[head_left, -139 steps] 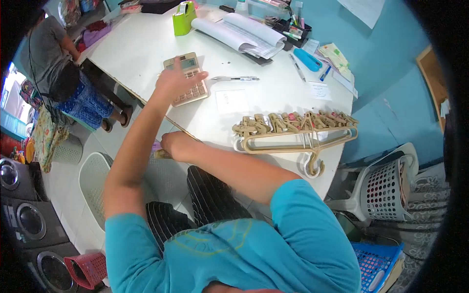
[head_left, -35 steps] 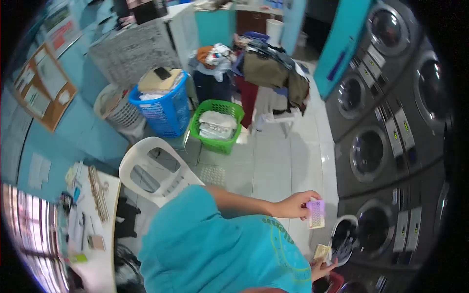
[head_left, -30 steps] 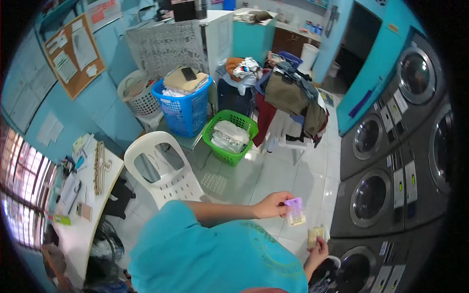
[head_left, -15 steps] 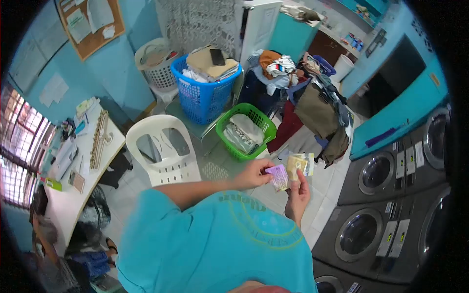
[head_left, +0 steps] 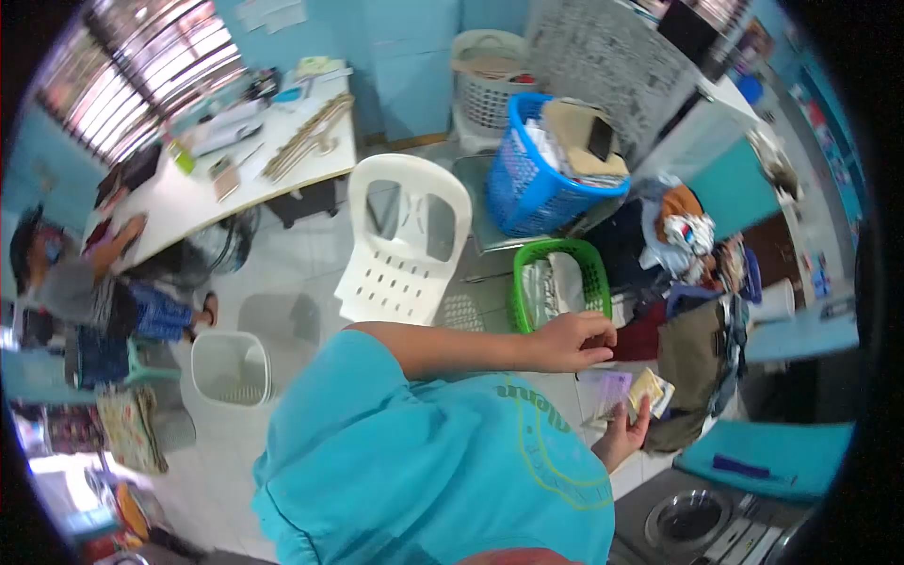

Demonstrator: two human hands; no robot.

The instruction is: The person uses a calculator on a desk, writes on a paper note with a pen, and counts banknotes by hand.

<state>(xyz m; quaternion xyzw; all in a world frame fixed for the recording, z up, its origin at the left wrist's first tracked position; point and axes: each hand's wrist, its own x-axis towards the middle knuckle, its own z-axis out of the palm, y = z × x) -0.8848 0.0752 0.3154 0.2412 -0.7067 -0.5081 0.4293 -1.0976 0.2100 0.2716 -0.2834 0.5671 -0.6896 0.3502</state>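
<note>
My left hand [head_left: 573,343] is over the green basket's near edge, fingers curled but apart from the thumb, with nothing seen between them. Just below and to the right, my right hand [head_left: 625,435] pinches several paper slips that look like banknotes. A purple slip [head_left: 610,386] lies to the left in that grip, and a yellowish slip [head_left: 646,386] to the right. The lower edges of the slips are partly hidden by my right fingers.
A white plastic chair [head_left: 400,254] stands ahead. Beyond are a blue basket [head_left: 532,188], a green basket [head_left: 520,292] and piled clothes [head_left: 692,348]. A white table [head_left: 202,202] with hangers and a calculator is at left, beside another person [head_left: 80,292]. Washers [head_left: 686,518] sit lower right.
The view has turned toward the table and the other person. The purple slip has passed from my left hand to my right. My left hand has let go and moved above the slips.
</note>
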